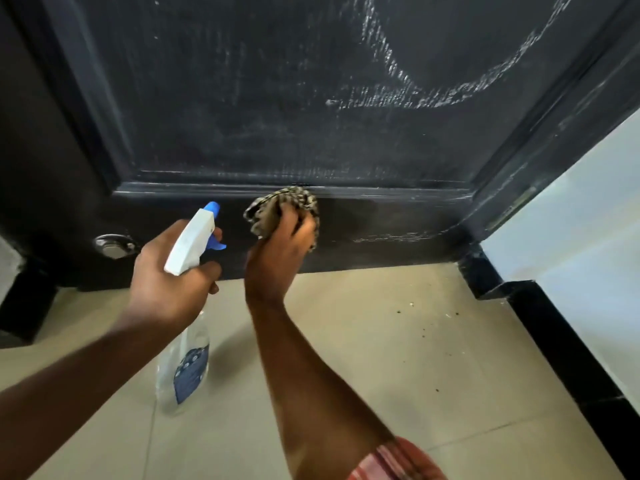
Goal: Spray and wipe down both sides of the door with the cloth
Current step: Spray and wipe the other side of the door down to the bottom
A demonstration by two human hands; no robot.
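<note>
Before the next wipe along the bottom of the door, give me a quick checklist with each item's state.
1. Cloth gripped by the right hand: ok.
2. Cloth pressed on the door at the lower rail: ok.
3. Bottle held in the left hand, nozzle toward the door: ok.
4. Panel above wiped clean: not ok, white streaks show across it.
5. Liquid left in the bottle: cannot tell.
6. Other side of the door done: cannot tell, not in view.
</note>
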